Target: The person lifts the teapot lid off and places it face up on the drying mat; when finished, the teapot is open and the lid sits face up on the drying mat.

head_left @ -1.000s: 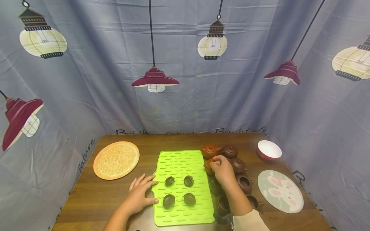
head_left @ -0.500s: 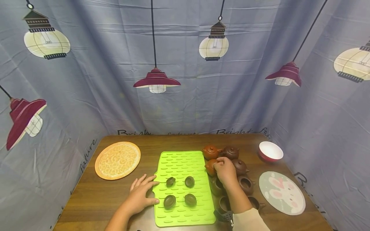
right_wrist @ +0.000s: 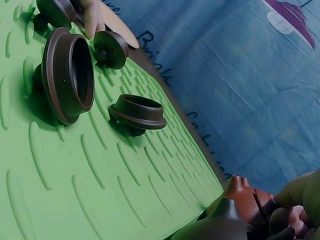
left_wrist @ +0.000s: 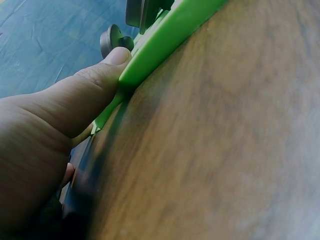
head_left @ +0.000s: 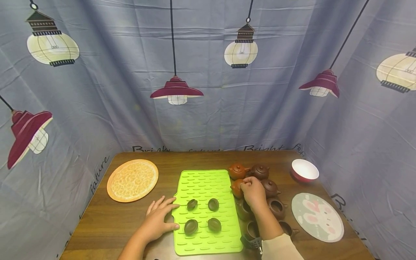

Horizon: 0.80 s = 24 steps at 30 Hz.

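Note:
My left hand (head_left: 159,218) lies with spread fingers at the left edge of a green silicone mat (head_left: 203,184). Its thumb (left_wrist: 97,75) touches the mat's rim in the left wrist view. On the mat sit several dark brown teapot lids (head_left: 191,227), knob side down or tipped over; one lid (right_wrist: 140,112) shows its hollow inside upward. My right hand (head_left: 253,193) is at the top of an orange-brown teapot (head_left: 237,188), thumb and fingers pinching its lid. In the right wrist view the orange-brown teapot (right_wrist: 240,197) is partly hidden behind a dark teapot (right_wrist: 225,220).
Another orange-brown teapot (head_left: 237,171) and dark lidded teapots (head_left: 269,187) stand close around the right hand. Nearer are dark lidless teapots (head_left: 277,207). A red-and-white bowl (head_left: 304,170) and a rabbit-print round mat (head_left: 317,216) lie right; an orange round mat (head_left: 132,180) lies left.
The head view has shifted slightly. Both hands keep their places, the right at the orange-brown teapot and the left at the mat's edge.

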Tool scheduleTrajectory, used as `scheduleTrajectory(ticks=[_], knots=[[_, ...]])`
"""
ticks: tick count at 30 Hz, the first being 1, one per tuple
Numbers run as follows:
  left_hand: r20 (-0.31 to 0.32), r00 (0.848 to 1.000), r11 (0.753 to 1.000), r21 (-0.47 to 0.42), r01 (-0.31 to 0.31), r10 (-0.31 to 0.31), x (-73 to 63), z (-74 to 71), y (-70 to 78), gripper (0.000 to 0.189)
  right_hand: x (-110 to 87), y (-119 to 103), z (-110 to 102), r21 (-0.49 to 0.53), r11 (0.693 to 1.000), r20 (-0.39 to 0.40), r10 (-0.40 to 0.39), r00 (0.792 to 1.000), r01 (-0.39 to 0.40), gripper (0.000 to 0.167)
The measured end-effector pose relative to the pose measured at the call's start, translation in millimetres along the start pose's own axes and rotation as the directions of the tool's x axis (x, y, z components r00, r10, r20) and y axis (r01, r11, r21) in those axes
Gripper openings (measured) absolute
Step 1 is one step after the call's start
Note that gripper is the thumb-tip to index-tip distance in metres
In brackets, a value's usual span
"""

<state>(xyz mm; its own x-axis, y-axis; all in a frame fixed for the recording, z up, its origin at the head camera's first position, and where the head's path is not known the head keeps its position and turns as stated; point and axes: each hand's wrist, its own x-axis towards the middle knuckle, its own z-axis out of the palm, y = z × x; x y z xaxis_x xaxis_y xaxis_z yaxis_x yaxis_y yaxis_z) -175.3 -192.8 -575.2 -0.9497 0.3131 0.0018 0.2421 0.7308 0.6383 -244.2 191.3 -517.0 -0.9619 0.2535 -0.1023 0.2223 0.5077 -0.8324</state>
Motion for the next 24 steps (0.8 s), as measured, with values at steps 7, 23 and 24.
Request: scheduleTrajectory(ticks=[7,23,24], knots=[[0.003,1.0,1.0,-0.001,-0.005,0.005,-0.3,-0.3,0.5,0.073,-2.1,0.1,0.3,0.064,0.997,-0.004,-0.033,0.999,0.033,0.018],[0.001,1.0,1.0,0.003,-0.014,0.014,-0.6,-1.4,3.0,0.072,-4.3,-2.9,5.3,0.224,0.974,0.05,-0.033,0.998,0.021,0.02],[0.001,1.0,1.0,0.002,-0.014,0.014,-0.7,-1.4,3.1,0.072,-4.4,-2.7,5.4,0.244,0.97,0.063,-0.029,0.998,0.013,0.02]])
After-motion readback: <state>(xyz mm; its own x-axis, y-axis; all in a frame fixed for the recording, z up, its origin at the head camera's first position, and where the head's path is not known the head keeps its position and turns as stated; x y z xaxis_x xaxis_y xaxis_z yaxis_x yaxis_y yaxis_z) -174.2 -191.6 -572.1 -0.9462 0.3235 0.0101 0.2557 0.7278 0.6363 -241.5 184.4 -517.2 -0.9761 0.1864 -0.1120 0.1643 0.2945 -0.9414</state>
